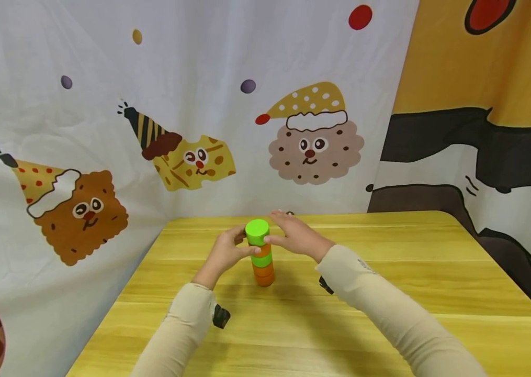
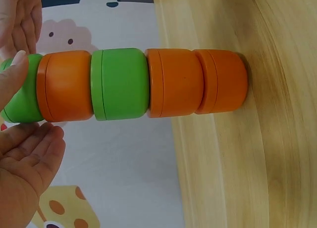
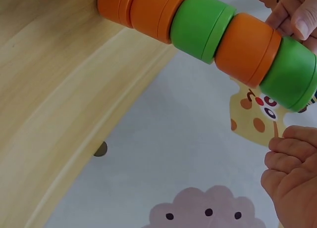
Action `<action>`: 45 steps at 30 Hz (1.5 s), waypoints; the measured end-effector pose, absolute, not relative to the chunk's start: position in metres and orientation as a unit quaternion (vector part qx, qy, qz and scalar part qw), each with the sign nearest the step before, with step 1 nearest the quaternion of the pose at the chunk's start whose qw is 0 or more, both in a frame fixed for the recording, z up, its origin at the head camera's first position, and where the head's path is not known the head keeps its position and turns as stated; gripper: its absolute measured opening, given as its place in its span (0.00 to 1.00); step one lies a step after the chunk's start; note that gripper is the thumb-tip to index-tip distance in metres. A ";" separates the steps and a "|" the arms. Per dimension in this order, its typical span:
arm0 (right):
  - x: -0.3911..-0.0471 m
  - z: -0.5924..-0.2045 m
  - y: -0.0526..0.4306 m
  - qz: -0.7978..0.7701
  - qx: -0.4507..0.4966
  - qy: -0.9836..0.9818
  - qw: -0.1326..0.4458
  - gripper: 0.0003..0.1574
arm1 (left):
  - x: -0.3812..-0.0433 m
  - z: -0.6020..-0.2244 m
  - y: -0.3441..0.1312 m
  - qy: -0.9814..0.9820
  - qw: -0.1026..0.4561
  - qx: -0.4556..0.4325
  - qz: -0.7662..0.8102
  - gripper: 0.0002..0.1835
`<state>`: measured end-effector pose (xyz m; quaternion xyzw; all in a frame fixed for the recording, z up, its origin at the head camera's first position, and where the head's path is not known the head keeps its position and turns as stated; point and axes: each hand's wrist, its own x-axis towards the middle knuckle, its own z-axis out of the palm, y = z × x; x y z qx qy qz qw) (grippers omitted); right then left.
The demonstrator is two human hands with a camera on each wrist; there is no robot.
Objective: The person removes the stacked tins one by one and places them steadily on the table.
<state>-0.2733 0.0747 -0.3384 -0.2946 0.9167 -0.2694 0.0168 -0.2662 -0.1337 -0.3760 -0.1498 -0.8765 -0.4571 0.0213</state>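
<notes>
A single upright stack of several short, round orange and green pieces, like small lidded tubs, stands on the wooden table. The top green piece (image 1: 258, 231) sits above an orange piece (image 2: 67, 85). Below come another green piece (image 2: 121, 84) and two orange ones at the bottom. My left hand (image 1: 224, 253) is around the stack's left side near the top, its thumb in front and its fingers loosely extended. Whether it touches the stack is unclear. On the right, my right hand (image 1: 300, 238) has its fingers extended, apart from the stack in the right wrist view.
The wooden table (image 1: 387, 272) extends around the stack. Behind it hangs a white cloth (image 1: 208, 63) printed with cartoon biscuits and cheese. Dark wrist devices (image 1: 221, 316) show beneath the sleeves.
</notes>
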 end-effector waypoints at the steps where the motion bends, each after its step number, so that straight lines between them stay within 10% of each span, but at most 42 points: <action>1: -0.274 -0.339 0.074 -0.272 -0.295 0.916 0.017 0.45 | -0.267 -0.377 -0.134 -0.877 0.021 -0.148 -0.457 0.32; 45: -0.278 -0.346 0.057 -0.325 -0.261 0.908 0.040 0.39 | -0.271 -0.386 -0.133 -0.868 0.010 -0.137 -0.477 0.23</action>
